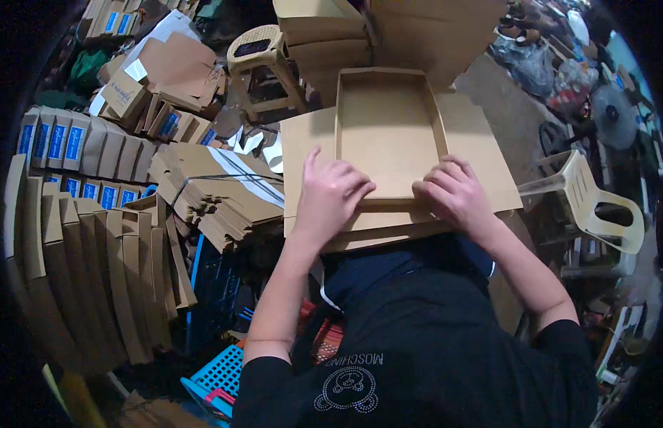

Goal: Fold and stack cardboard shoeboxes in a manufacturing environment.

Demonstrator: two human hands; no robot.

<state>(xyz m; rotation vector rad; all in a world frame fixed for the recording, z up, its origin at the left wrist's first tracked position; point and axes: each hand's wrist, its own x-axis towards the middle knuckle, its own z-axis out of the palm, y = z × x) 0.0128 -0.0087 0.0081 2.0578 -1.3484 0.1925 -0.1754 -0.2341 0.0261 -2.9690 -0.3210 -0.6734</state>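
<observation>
A shallow, open brown cardboard box point(390, 135) lies in front of me, its low walls standing up around a flat bottom. Under it, a larger flat cardboard sheet point(481, 135) rests over my lap. My left hand point(330, 191) pinches the near wall close to the box's near left corner, thumb and forefinger together. At the near right corner, my right hand point(456, 194) has its fingers curled over the same wall. The palms hide part of both corners.
Left of me stand rows of upright cardboard boxes point(96, 271) and a tied bundle of flat cardboard point(217, 182). A beige stool point(264, 64) is beyond, a plastic chair point(595, 196) on the right. A blue basket point(216, 376) sits low at my left.
</observation>
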